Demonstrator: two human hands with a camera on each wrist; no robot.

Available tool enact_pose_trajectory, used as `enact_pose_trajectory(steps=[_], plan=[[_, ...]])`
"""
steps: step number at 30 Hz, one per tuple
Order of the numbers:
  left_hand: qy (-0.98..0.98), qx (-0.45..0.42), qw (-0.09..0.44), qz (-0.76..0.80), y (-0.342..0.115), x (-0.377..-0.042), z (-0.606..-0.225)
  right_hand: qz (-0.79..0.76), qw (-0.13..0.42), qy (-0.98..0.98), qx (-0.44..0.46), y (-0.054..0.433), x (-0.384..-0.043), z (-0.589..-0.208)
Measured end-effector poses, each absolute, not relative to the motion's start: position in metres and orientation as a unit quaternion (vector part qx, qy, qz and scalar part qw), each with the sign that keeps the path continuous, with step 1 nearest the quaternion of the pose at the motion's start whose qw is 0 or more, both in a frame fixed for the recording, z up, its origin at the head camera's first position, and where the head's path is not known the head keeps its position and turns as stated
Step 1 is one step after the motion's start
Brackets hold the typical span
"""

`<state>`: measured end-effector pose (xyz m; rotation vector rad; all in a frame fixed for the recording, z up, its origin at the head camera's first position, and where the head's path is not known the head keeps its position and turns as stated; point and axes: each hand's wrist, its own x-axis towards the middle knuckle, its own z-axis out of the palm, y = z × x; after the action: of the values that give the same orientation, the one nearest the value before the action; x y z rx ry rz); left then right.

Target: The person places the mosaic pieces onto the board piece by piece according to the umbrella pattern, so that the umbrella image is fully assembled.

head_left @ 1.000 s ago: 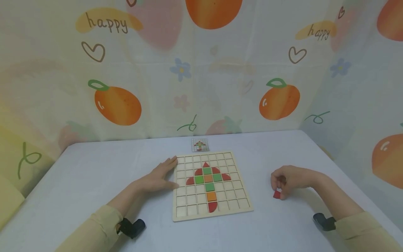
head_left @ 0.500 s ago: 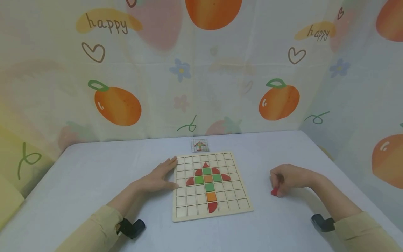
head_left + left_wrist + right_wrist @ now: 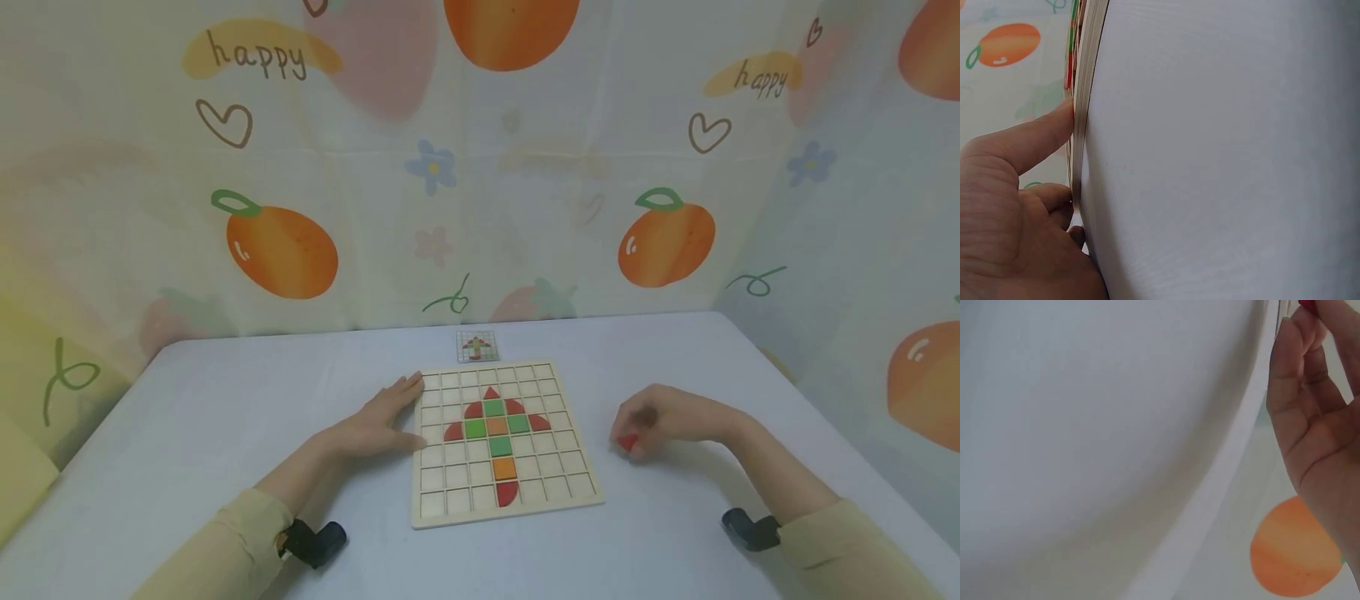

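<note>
A pale wooden grid board point(image 3: 536, 482) lies flat on the table, with red, green and orange pieces set in its cells in an arrow-like figure. My left hand point(image 3: 378, 421) rests at the board's left edge, fingers stretched out and thumb apart. In the left wrist view the thumb point(image 3: 1041, 137) touches the board's side point(image 3: 1085, 94). Just right of the board, my right hand point(image 3: 663, 417) pinches a small red piece point(image 3: 628, 442) that looks triangular. Only a bit of that red piece point(image 3: 1308, 305) shows at the top of the right wrist view.
A small pattern card point(image 3: 477, 346) with a similar coloured figure lies behind the board. White cloth covers the table point(image 3: 225, 400), and a fruit-printed curtain point(image 3: 375, 208) hangs at its back edge. Each wrist wears a black camera point(image 3: 318, 543).
My right hand has picked the red piece up off the table and carried it left toward the board. The left hand and the board have stayed where they were.
</note>
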<state>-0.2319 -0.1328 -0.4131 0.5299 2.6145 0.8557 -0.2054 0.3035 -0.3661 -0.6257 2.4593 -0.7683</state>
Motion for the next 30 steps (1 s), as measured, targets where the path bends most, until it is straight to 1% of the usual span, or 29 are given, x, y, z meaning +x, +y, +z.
enact_pose_trajectory(steps=[12, 25, 30], plan=[[0.918, 0.189, 0.168, 0.306, -0.133, -0.231, -0.413, -0.347, 0.247, 0.872, -0.241, 0.251, -0.201, -0.365], [0.916, 0.196, 0.167, 0.308, -0.134, -0.231, -0.413, -0.350, 0.223, 0.869, -0.269, 0.195, -0.198, -0.365], [0.915, 0.201, 0.166, 0.309, -0.134, -0.231, -0.413, -0.354, 0.224, 0.863, -0.282, 0.178, -0.194, -0.361]])
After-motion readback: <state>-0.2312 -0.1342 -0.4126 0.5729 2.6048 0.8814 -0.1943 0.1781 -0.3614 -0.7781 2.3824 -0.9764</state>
